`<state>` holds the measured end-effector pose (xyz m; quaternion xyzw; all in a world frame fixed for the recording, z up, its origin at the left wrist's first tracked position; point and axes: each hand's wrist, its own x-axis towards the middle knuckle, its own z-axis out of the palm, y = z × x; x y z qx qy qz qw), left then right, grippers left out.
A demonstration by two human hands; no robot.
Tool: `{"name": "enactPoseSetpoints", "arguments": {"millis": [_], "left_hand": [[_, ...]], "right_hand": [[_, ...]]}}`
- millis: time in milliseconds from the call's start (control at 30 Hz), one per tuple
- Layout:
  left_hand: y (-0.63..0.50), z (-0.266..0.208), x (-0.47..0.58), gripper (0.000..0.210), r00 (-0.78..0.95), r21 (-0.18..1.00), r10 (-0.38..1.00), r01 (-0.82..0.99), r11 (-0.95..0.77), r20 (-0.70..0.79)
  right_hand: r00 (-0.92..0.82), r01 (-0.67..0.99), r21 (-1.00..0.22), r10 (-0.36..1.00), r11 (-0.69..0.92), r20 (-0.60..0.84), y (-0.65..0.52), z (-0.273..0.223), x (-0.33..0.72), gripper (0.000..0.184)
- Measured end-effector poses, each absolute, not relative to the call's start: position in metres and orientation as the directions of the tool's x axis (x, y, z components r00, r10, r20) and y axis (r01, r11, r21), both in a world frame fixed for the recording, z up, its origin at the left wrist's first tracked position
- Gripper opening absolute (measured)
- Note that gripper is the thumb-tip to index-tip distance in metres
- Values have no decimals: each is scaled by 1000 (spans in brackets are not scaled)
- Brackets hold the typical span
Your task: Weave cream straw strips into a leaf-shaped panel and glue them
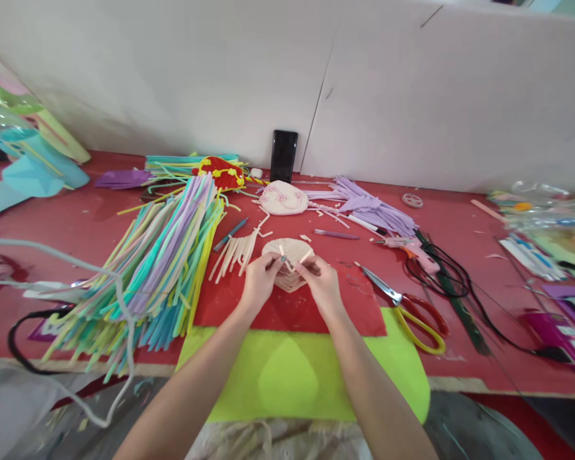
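Observation:
My left hand (259,280) and my right hand (322,282) meet over the red sheet, each with fingertips pinched. Between them is a short cream pipe cleaner (306,257), bent into a V, one end in each hand. A small greyish bit shows by my left fingertips, too small to name. Beneath the hands lies a cream panel of side-by-side pipe cleaners (287,282), rounded at the top and pointed at the bottom, partly hidden by my fingers. Left of it are loose cream pipe cleaners (234,254). Behind it sits a pink-and-white round piece (283,197).
A big bundle of coloured pipe cleaners (158,255) spreads on the left. Scissors (402,300) lie open-handled to the right, near a pink glue gun (414,251) with a black cord. Purple pipe cleaners (371,207) lie behind. A phone (283,156) leans against the wall.

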<state>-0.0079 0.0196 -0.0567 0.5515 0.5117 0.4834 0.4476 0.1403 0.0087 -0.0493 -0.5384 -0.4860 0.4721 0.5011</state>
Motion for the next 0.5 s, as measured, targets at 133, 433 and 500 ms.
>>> {"name": "enactPoseSetpoints", "arguments": {"millis": [133,433,500], "left_hand": [[18,-53,-6,15,18,987,995,129,-101,100],[21,-57,-7,15,-29,989,996,120,-84,89],[21,-56,-7,13,-38,990,996,115,-82,86]], "right_hand": [[94,-42,-996,993,-73,-77,11,-52,141,30],[98,153,-987,994,40,55,8,-46,140,26],[91,148,-988,995,36,50,7,-45,139,27]]}}
